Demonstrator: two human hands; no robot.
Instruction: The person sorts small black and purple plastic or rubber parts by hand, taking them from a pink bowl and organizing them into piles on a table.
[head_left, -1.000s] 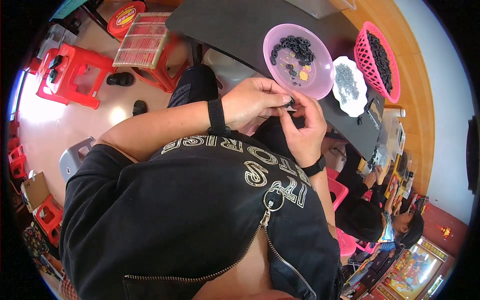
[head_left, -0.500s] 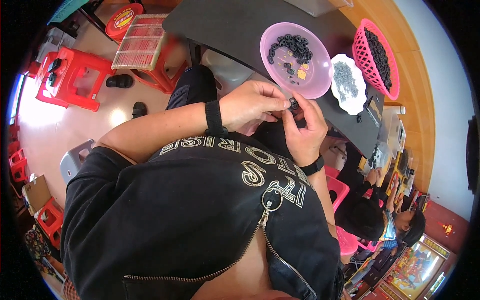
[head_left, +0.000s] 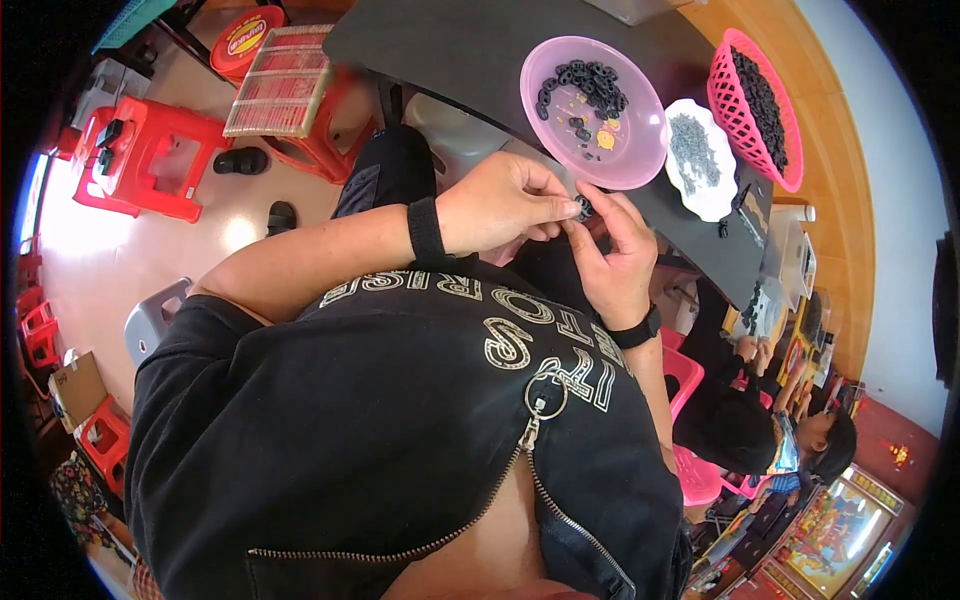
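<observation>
A small black ring-like part [head_left: 584,207] is pinched between the fingertips of both hands, just off the table's near edge. My left hand [head_left: 505,205] grips it from the left with thumb and forefinger. From the right, my right hand [head_left: 618,255] holds the same part between thumb and fingers. Fingertips hide much of the piece. Right beyond the hands, a pale purple basin [head_left: 645,150] holds a heap of black ring-shaped parts [head_left: 597,88], a few loose black bits and yellow scraps.
On the dark table [head_left: 440,50], a white scalloped dish [head_left: 715,205] carries many small grey pieces. Beside it stands a pink mesh basket [head_left: 725,95] full of black parts. Red stools [head_left: 165,150] are at left. People work at a table on the right, near a pink chair [head_left: 690,475].
The black part has turned slightly between my fingers, both hands staying close together. The view has shifted a little; otherwise the basin, dish and basket look the same.
</observation>
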